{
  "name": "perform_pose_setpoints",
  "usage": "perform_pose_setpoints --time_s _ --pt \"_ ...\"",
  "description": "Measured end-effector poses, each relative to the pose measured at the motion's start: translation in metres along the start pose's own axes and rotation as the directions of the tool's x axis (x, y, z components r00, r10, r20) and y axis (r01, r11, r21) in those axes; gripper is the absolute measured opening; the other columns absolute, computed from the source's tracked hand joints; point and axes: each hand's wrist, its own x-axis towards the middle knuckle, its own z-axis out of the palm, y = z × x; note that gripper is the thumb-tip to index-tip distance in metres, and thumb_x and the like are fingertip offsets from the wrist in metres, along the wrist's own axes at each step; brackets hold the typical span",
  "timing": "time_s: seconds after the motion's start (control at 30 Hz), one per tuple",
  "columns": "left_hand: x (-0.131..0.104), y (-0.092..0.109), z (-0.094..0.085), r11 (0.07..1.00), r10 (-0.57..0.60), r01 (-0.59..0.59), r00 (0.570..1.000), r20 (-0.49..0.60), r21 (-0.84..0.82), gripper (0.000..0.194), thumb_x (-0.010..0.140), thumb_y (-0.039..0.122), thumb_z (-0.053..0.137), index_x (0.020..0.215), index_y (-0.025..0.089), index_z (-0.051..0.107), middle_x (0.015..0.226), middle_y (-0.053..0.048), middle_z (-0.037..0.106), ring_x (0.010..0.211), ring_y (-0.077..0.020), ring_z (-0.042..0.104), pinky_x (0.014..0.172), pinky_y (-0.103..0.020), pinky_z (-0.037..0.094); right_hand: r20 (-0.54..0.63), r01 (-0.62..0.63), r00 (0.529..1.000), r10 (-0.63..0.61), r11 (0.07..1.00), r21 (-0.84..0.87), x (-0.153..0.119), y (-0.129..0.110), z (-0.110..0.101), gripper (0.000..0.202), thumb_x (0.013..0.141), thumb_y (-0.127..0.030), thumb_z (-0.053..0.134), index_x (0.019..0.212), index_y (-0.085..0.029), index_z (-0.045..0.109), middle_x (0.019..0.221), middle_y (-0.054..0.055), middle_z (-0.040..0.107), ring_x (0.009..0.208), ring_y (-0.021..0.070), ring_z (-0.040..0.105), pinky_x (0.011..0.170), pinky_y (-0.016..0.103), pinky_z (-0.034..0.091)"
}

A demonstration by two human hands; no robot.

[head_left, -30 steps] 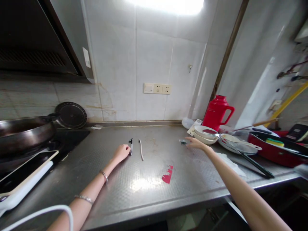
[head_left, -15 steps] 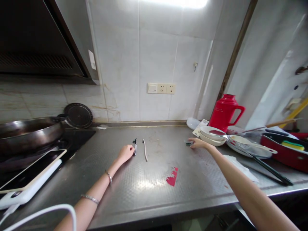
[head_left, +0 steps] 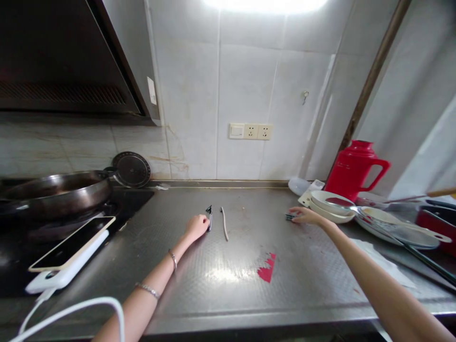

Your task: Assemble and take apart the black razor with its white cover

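Observation:
My left hand (head_left: 198, 227) is closed near the middle of the metal counter. Its fingertips are at a slim silver stick with a black head (head_left: 210, 219), whose exact kind I cannot make out. Just right of that lies a thin whitish strip with a dark tip (head_left: 224, 224), touched by neither hand. Over on the right, my right hand (head_left: 302, 216) pinches a small dark object (head_left: 289, 217) low at the counter, left of the stacked bowls. Most of that object is covered by the fingers. A torn red piece (head_left: 267, 268) lies between my arms, closer to the front edge.
White bowls (head_left: 329, 216), plates with a ladle-like utensil and a red thermos (head_left: 356, 168) crowd the right side. On the left are a steel pan (head_left: 67, 194) on the stove and a phone (head_left: 73, 242) on a white power bank. A white cable (head_left: 87, 301) loops beside my left forearm.
The view has turned slightly left, so everything sits further right in the picture. Both hands stay at about the same spots on the counter.

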Motion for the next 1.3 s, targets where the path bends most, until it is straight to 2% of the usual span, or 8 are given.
perform_pose_setpoints --time_s 0.1,0.27,0.4,0.53,0.83,1.13,1.3 --pt "0.000 0.001 0.000 1.000 -0.014 0.014 1.000 0.007 0.006 0.028 0.083 0.025 0.041 0.078 0.017 0.068 0.085 -0.008 0.070 0.076 -0.0165 0.062 0.058 -0.023 0.033 -0.024 0.062 0.998 -0.061 0.997 0.046 0.003 -0.021 0.005 0.056 0.061 -0.033 0.066 0.114 -0.014 0.060 0.118 0.014 0.060 0.104 0.0269 0.057 0.090 0.035 0.044" --pt "0.000 -0.001 0.002 1.000 -0.004 0.004 1.000 -0.005 0.020 0.032 0.085 0.026 0.038 0.080 0.018 0.068 0.086 -0.009 0.070 0.076 -0.0170 0.061 0.060 -0.023 0.034 0.007 0.225 0.974 -0.227 0.970 0.090 0.006 -0.087 0.027 0.061 0.064 -0.034 0.067 0.120 -0.016 0.054 0.113 0.012 0.063 0.104 0.0246 0.057 0.094 0.037 0.041" --pt "0.001 -0.003 0.006 1.000 0.016 -0.015 1.000 -0.015 0.018 0.033 0.086 0.029 0.037 0.079 0.018 0.068 0.084 -0.010 0.069 0.076 -0.0178 0.061 0.060 -0.024 0.035 0.051 0.371 0.925 -0.376 0.925 0.082 0.009 -0.139 0.049 0.063 0.064 -0.035 0.069 0.121 -0.015 0.053 0.110 0.010 0.064 0.103 0.0234 0.057 0.093 0.036 0.040" --pt "0.002 -0.004 0.007 1.000 0.024 -0.024 1.000 -0.020 0.016 0.032 0.086 0.028 0.038 0.078 0.018 0.067 0.083 -0.009 0.069 0.075 -0.0173 0.061 0.060 -0.024 0.034 0.077 0.455 0.884 -0.461 0.886 0.085 0.017 -0.171 0.069 0.064 0.063 -0.035 0.071 0.121 -0.015 0.052 0.109 0.010 0.064 0.102 0.0230 0.058 0.091 0.036 0.041" --pt "0.000 -0.005 0.008 0.999 0.035 -0.035 0.999 -0.018 0.019 0.032 0.087 0.027 0.037 0.078 0.017 0.066 0.083 -0.009 0.069 0.077 -0.0183 0.062 0.059 -0.025 0.034 0.126 0.439 0.884 -0.450 0.892 0.108 0.034 -0.193 0.094 0.067 0.062 -0.034 0.071 0.124 -0.017 0.051 0.110 0.010 0.065 0.102 0.0233 0.058 0.090 0.036 0.042" --pt "-0.002 -0.002 0.006 0.999 0.030 -0.030 1.000 -0.006 0.031 0.033 0.086 0.027 0.036 0.081 0.017 0.067 0.085 -0.009 0.069 0.077 -0.0167 0.062 0.061 -0.024 0.035 0.123 0.453 0.878 -0.463 0.886 0.099 0.035 -0.199 0.101 0.062 0.062 -0.027 0.070 0.122 -0.018 0.054 0.109 0.009 0.065 0.102 0.0240 0.058 0.089 0.035 0.041" --pt "-0.002 -0.003 0.006 0.999 0.020 -0.020 1.000 -0.013 0.032 0.033 0.086 0.027 0.036 0.080 0.018 0.067 0.085 -0.009 0.069 0.078 -0.0174 0.062 0.062 -0.025 0.036 0.095 0.445 0.889 -0.448 0.894 0.053 0.029 -0.201 0.098 0.059 0.063 -0.030 0.070 0.119 -0.016 0.056 0.110 0.010 0.064 0.100 0.0231 0.057 0.087 0.033 0.040"
